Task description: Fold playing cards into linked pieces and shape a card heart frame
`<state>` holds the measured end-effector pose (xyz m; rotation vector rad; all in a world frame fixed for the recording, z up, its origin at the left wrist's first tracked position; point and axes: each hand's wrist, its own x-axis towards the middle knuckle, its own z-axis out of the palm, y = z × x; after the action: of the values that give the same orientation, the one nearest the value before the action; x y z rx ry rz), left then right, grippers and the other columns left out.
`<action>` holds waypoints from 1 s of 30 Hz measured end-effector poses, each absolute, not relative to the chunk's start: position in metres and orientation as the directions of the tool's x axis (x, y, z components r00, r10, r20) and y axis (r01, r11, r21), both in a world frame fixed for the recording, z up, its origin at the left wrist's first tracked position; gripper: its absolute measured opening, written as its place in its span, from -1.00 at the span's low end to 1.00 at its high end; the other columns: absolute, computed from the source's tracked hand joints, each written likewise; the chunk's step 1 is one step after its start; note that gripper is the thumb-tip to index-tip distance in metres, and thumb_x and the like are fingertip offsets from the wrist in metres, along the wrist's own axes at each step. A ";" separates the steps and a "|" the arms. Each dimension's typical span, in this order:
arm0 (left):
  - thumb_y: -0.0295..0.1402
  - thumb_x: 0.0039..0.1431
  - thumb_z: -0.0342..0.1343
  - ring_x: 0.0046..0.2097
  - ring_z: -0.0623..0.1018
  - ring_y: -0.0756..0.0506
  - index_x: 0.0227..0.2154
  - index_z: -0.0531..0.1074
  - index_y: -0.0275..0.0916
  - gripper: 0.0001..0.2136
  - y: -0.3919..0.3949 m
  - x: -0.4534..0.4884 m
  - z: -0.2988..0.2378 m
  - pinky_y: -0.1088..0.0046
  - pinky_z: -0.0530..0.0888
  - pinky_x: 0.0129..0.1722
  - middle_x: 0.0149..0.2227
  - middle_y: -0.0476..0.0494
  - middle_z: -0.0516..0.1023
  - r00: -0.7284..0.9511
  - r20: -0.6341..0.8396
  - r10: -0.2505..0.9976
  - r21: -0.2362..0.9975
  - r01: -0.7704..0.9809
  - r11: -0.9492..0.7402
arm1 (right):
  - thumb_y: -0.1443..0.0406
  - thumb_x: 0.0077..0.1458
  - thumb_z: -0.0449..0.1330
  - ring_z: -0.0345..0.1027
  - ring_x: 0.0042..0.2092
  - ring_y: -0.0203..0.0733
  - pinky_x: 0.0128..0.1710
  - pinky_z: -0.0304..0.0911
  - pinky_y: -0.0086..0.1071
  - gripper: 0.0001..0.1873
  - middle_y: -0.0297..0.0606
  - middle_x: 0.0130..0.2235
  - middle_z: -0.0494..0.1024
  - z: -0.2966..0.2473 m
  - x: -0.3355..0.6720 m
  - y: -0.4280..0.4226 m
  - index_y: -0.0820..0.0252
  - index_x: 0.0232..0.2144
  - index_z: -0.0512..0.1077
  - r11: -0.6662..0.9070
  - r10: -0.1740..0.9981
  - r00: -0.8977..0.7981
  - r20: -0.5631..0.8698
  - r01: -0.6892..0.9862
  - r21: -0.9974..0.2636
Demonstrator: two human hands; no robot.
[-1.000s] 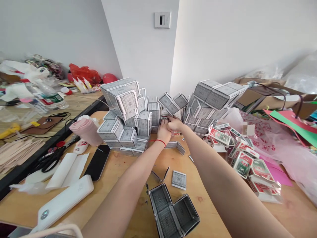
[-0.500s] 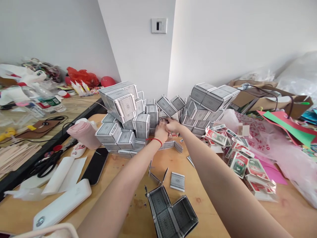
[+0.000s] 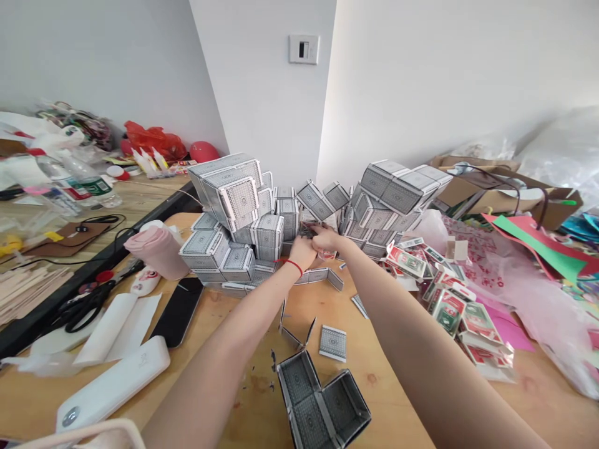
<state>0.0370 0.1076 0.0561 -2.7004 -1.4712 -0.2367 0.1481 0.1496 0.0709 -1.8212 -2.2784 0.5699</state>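
Note:
Both arms stretch forward to the middle of a structure of boxes folded from grey-backed playing cards. My left hand, a red cord at its wrist, is closed low in the gap between the two stacks. My right hand meets it there with bent fingers. What they grip is hidden by the hands. Just above them are tilted card boxes. The left card stack and right card stack rise on either side. An open L-shaped card frame lies near me, with a loose flat card piece behind it.
At left are a phone, a white handheld device, black scissors, a paper roll and a pink roll. Opened card packs and pink plastic cover the right side. A wall stands behind.
The view has shifted slightly. Both hands stay together in the same gap, with small movements of the fingers. The card stacks stand as before.

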 end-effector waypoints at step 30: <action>-0.45 -0.03 0.10 -0.18 0.51 -0.11 0.08 0.18 -0.20 -0.46 0.006 -0.025 0.070 0.34 0.53 -0.29 -0.11 -0.21 0.48 0.563 0.038 0.825 0.986 -0.154 0.060 | 0.14 -0.06 0.20 0.10 -0.71 -0.46 -0.80 0.01 -0.58 -0.77 -0.44 -0.61 0.35 0.025 0.151 -0.039 0.18 -0.41 0.36 -0.030 0.994 0.080 -0.070 -0.423 -0.906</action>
<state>-0.0254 0.0058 0.0704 -3.5840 -1.7921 -2.2680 0.1507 -0.0389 0.0249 -0.9621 -0.7947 1.3523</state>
